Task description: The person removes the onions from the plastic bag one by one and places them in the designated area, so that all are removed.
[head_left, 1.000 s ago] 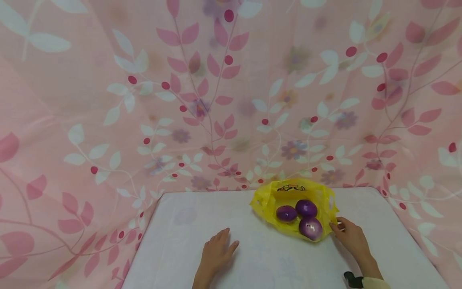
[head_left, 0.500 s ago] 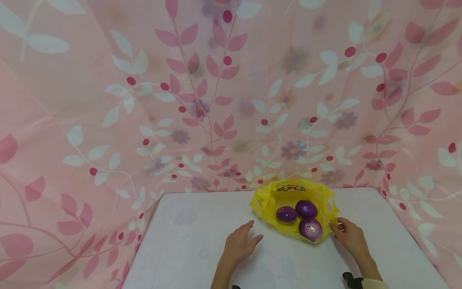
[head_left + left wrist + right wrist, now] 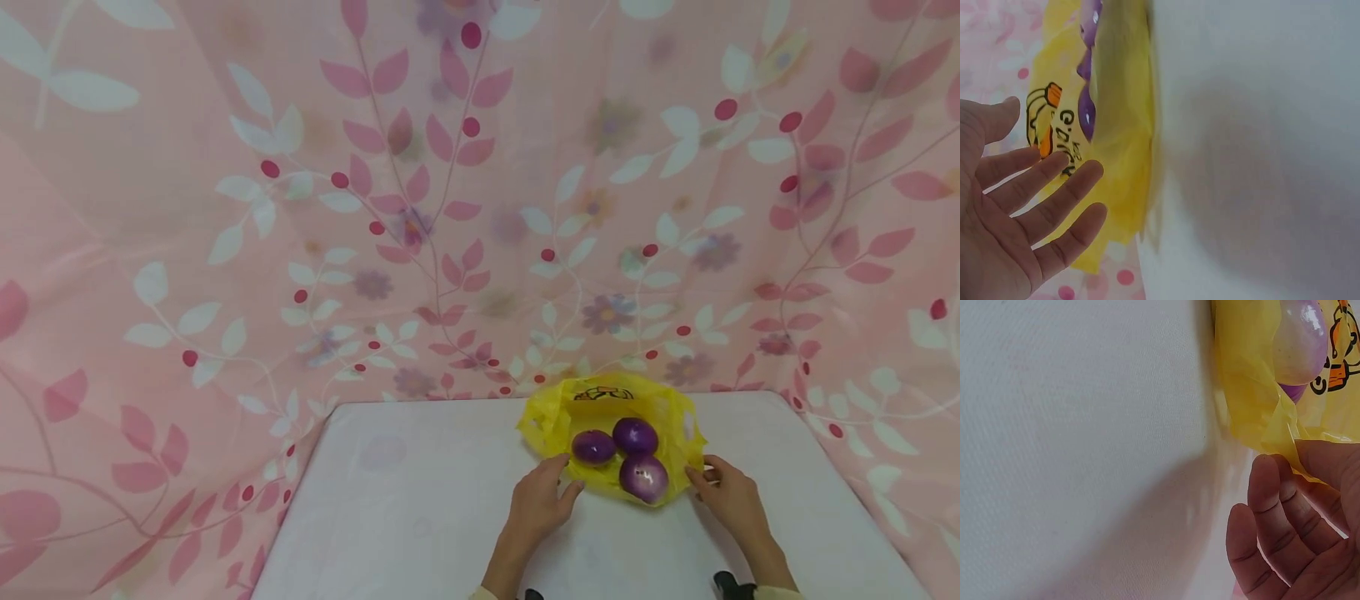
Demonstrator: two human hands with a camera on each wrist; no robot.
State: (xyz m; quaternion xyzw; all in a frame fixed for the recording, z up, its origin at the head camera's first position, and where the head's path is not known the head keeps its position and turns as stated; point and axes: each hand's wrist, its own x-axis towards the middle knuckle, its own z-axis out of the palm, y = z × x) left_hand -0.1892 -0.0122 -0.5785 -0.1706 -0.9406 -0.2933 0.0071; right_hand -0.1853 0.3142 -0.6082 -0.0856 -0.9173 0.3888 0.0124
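A yellow plastic bag with a printed cartoon lies on the white table, its mouth spread toward me. Inside it sit three glossy, round purple things, like red onions: one at the left, one behind, and a paler one at the front. My right hand pinches the bag's right edge between thumb and fingers; the right wrist view shows the gathered plastic there. At the bag's front left, my left hand has its fingers spread, fingertips close to the plastic, and holds nothing.
The white-covered table stretches left and right of the bag. Behind it hangs a pink floral cloth, close to the table's back edge. A dark strap piece sits at my right wrist.
My left hand has moved right and a little forward, from the middle of the table to the bag's front left side. My right hand keeps its pinch on the bag.
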